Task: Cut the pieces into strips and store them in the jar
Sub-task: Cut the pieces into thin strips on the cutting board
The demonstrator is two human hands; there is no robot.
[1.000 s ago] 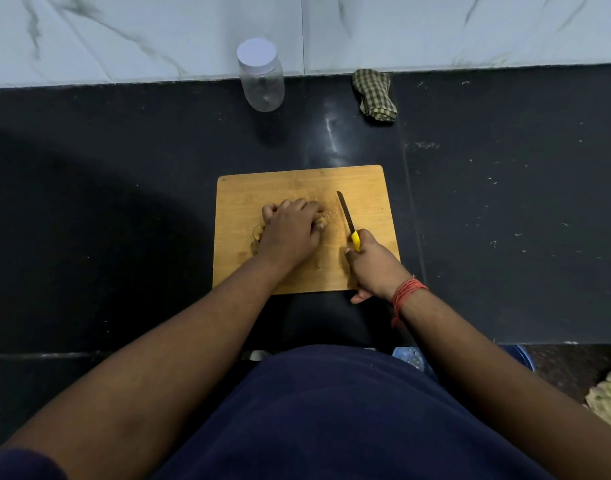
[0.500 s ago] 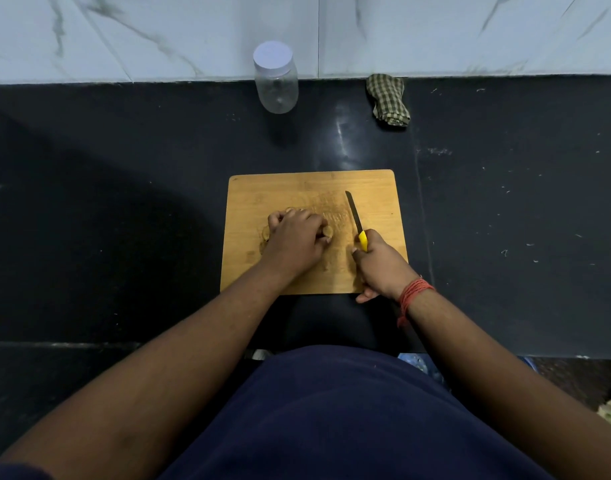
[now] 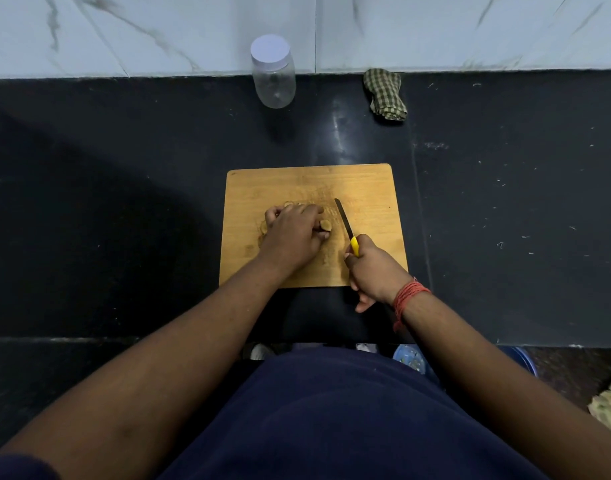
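A wooden cutting board (image 3: 366, 188) lies on the black counter in front of me. My left hand (image 3: 292, 233) is curled over small tan pieces (image 3: 326, 224) near the board's middle and holds them down; most of them are hidden under the fingers. My right hand (image 3: 371, 268) grips a knife (image 3: 345, 223) by its yellow handle, blade pointing away from me, just right of the pieces. A clear plastic jar (image 3: 274, 77) with a white lid on stands upright at the back of the counter, against the wall.
A folded checked cloth (image 3: 383, 95) lies at the back, right of the jar. The marble wall (image 3: 470, 29) bounds the counter's far side. Below the counter's front edge sit a blue container (image 3: 411, 362) and a pale cloth (image 3: 608, 407).
My left hand has shifted a little on the pieces, and one round tan piece now shows by its thumb. The knife stays beside them in my right hand.
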